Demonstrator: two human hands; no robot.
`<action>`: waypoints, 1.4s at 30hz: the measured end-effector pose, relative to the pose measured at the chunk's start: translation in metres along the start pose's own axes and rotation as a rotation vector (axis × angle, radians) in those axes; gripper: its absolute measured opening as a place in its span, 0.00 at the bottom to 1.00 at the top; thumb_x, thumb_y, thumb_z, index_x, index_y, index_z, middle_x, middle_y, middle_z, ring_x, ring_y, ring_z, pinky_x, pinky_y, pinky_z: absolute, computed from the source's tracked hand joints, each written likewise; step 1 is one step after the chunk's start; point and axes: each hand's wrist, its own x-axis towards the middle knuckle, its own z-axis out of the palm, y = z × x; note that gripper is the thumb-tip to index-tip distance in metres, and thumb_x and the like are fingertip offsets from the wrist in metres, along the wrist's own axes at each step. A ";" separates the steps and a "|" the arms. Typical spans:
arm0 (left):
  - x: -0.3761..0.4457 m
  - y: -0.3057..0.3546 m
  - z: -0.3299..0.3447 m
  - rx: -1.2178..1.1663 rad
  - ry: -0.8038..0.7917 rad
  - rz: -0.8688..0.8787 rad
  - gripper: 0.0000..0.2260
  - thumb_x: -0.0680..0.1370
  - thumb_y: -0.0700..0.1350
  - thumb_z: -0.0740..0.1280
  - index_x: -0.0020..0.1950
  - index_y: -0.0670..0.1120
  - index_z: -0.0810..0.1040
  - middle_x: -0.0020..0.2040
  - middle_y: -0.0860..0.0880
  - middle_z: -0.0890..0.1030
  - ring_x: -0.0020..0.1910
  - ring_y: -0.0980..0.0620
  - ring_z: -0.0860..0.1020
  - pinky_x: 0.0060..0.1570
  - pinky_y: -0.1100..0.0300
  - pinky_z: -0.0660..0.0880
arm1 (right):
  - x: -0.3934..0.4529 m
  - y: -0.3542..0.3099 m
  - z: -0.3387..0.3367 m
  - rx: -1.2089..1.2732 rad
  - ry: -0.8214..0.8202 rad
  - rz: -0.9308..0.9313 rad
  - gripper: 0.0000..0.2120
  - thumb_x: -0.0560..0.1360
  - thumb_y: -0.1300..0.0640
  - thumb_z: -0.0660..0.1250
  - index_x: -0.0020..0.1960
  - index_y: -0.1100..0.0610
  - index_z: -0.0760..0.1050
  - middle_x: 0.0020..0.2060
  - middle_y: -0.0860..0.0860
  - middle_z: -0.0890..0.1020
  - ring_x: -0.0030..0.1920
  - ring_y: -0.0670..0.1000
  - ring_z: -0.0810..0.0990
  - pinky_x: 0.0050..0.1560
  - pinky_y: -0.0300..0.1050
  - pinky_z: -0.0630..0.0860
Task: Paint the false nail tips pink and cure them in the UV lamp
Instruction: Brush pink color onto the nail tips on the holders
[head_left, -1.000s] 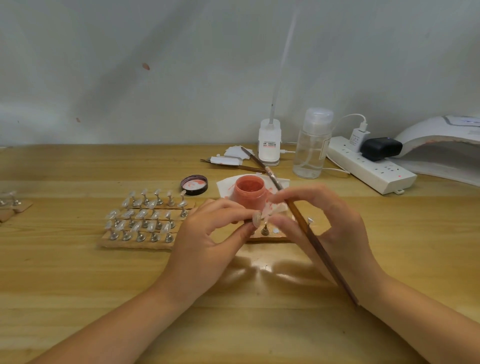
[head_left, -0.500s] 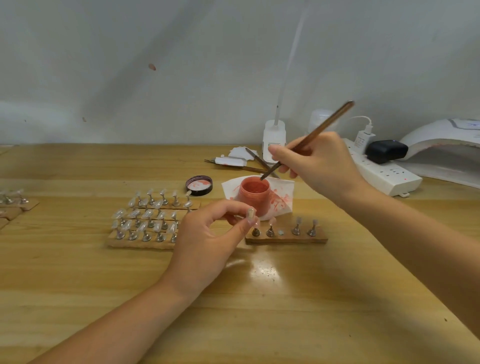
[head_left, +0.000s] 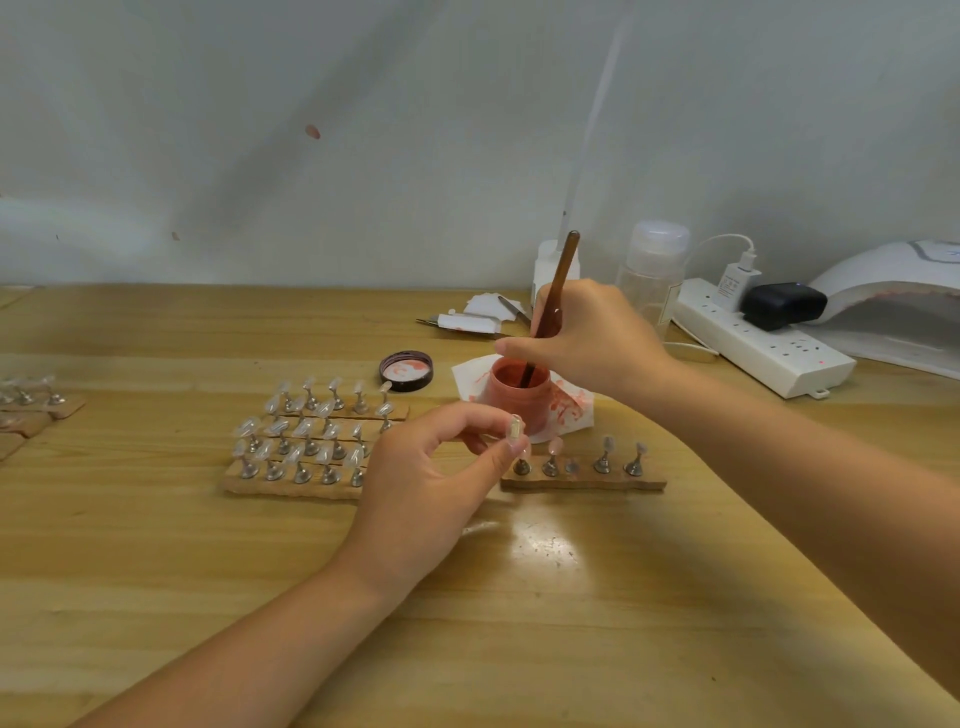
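Head view, two hands, one brush (head_left: 557, 294), one paint pot (head_left: 519, 396)

Nail-art workbench: wooden table (head_left: 156, 545) against plain wall. Evidence: racks of nail tips on stands (head_left: 311, 436) centre-left, pink paint pot (head_left: 519, 395) centre, UV lamp (head_left: 893, 296) and power strip (head_left: 763, 343) at right.
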 end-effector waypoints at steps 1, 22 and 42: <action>0.000 0.000 0.000 -0.004 0.000 -0.003 0.04 0.70 0.41 0.72 0.41 0.50 0.82 0.37 0.56 0.81 0.37 0.62 0.76 0.42 0.76 0.67 | 0.000 0.000 0.001 -0.005 -0.009 0.004 0.16 0.69 0.44 0.71 0.35 0.56 0.73 0.30 0.47 0.75 0.34 0.48 0.74 0.39 0.48 0.74; 0.000 0.004 -0.001 -0.029 -0.001 -0.039 0.05 0.68 0.44 0.73 0.38 0.55 0.81 0.37 0.59 0.82 0.36 0.62 0.77 0.40 0.74 0.70 | -0.005 0.030 -0.019 0.407 0.193 0.235 0.13 0.71 0.49 0.70 0.33 0.55 0.73 0.19 0.42 0.76 0.25 0.37 0.75 0.31 0.35 0.70; 0.001 0.004 0.001 -0.023 -0.002 0.034 0.05 0.65 0.48 0.70 0.40 0.55 0.81 0.39 0.56 0.82 0.35 0.57 0.75 0.39 0.73 0.69 | -0.086 0.013 -0.025 0.845 0.359 0.050 0.10 0.70 0.53 0.67 0.38 0.60 0.74 0.27 0.54 0.81 0.24 0.50 0.79 0.25 0.38 0.75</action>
